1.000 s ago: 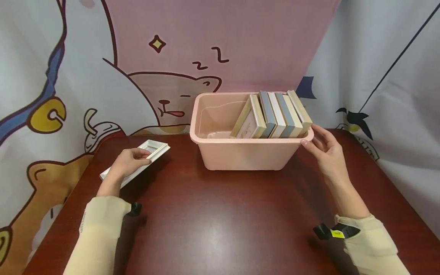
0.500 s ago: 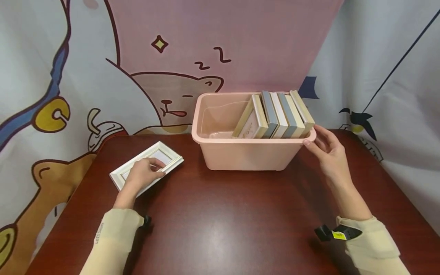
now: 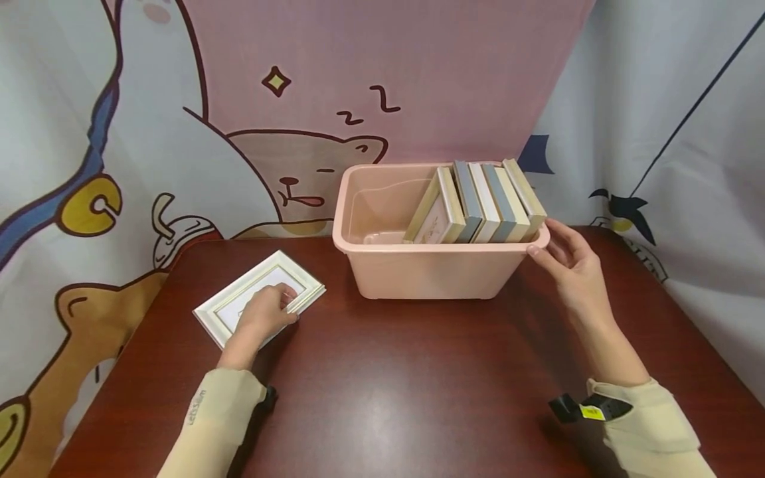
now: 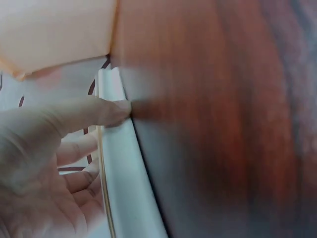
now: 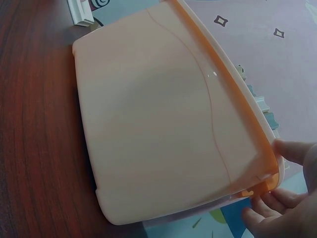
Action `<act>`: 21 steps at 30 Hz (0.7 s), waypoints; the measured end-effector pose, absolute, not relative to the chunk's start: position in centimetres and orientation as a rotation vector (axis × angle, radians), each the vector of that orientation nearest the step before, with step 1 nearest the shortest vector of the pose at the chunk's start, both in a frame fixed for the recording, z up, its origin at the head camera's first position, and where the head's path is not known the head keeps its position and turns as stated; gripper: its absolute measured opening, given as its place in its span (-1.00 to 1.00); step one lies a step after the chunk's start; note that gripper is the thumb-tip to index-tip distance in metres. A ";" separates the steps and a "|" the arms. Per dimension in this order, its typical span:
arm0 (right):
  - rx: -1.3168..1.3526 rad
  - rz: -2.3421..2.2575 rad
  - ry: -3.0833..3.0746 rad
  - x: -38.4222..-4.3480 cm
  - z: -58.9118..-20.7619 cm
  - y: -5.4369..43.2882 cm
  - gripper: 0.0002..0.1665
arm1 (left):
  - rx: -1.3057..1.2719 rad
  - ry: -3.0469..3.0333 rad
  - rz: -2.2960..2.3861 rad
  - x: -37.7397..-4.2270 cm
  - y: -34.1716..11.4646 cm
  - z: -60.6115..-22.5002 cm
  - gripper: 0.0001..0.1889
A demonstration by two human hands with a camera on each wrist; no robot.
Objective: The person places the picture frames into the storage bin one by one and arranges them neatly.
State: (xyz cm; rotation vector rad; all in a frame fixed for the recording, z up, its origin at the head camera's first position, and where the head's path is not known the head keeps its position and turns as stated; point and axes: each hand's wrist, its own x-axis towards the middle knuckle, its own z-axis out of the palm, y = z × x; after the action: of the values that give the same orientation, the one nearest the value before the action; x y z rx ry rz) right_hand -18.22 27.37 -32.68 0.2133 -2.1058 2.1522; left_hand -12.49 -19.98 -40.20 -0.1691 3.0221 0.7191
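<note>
On the left of the head view my left hand (image 3: 263, 317) grips a white picture frame (image 3: 254, 289) by its near long side, thumb outside, fingers reaching over the opening. The frame lies nearly flat, face up, close over the table. In the left wrist view the thumb presses the outer edge of the picture frame (image 4: 126, 178). My right hand (image 3: 578, 282) pinches the front right rim corner of a pink plastic tub (image 3: 424, 273). Right wrist footage has the thumb on the rim and the other fingers of the right hand (image 5: 299, 198) curled beneath it.
Several picture frames (image 3: 478, 206) in white, cream and grey-blue lean upright in the tub's right side. The dark red wooden table (image 3: 382, 392) runs up to a cartoon-printed cloth (image 3: 466, 73) behind. Bare floor of the tub shows at its left.
My left hand has brought the picture frame to the right and a little nearer, turning it from tilted to flatter, its face now visible. My right hand stays at the tub's corner.
</note>
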 end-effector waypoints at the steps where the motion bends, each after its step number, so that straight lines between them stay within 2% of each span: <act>1: 0.216 2.152 -2.105 -18.2 -32.7 27.4 -0.22 | -0.174 3.031 0.686 -12.5 -19.8 -40.1 -0.66; 11: 0.201 2.147 -2.112 -18.2 -32.6 27.6 -0.21 | -0.200 3.018 0.600 -13.1 -19.6 -39.8 -0.70; 21: 0.215 2.146 -2.124 -18.3 -32.5 27.5 -0.21 | -0.182 3.222 0.893 -10.9 -19.0 -37.4 -0.68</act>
State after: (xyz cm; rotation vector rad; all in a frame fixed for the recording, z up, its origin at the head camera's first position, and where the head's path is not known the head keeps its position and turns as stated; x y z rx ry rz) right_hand -18.25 27.45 -32.50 0.2154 -2.1239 2.1464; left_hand -10.94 -18.97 -37.43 -0.1823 3.2222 0.8929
